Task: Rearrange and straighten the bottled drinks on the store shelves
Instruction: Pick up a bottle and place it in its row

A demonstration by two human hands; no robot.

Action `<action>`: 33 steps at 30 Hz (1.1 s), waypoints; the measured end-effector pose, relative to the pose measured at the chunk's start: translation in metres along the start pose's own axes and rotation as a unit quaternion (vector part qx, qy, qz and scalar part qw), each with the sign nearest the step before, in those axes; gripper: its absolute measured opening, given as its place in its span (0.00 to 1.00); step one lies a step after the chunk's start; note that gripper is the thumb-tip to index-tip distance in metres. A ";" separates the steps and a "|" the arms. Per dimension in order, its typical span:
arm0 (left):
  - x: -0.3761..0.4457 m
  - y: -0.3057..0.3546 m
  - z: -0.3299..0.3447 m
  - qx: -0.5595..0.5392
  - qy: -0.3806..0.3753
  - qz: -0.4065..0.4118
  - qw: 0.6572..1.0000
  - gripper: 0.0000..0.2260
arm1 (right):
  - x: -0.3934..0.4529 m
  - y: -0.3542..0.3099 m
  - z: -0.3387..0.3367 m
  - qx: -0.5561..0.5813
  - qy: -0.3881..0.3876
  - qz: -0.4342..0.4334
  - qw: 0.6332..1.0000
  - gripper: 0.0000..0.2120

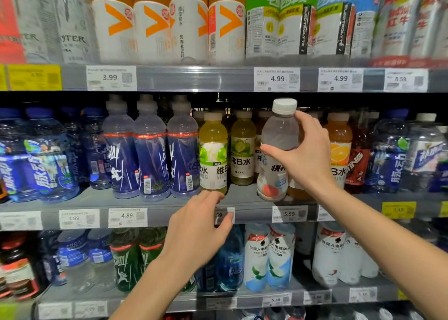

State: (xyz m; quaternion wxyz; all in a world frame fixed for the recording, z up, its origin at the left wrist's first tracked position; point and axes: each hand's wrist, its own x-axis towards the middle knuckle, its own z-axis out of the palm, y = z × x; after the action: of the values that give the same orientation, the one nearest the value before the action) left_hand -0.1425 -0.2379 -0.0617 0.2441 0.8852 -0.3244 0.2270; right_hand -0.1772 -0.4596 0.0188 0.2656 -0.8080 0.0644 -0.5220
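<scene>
Right hand (306, 152) around clear bottle (276, 150)

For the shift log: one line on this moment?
right hand: gripping clear white-capped bottle, tilted | left hand: on middle shelf edge, empty | bottle base at shelf front

open shelf gap (242, 193) between lime bottles (212, 155) and grapefruit bottle (276, 155)

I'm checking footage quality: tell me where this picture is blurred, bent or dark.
Head view: the top-shelf cans at the right are smeared by blur; the grey shelf rails bow from the wide lens; the clear white-capped bottle in the right hand reads sharp; behind the middle row it is dark.
</scene>
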 end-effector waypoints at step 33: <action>-0.146 -0.181 -0.049 0.117 -0.052 -0.185 0.974 0.17 | -0.175 -0.124 0.126 0.313 -0.258 -0.019 0.914 0.33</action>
State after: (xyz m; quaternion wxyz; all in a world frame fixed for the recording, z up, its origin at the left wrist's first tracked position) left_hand -0.1301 -0.0208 -0.1572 0.1596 0.9628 -0.1387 0.1682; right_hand -0.1662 -0.2424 -0.1007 0.5024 -0.7912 -0.1884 -0.2936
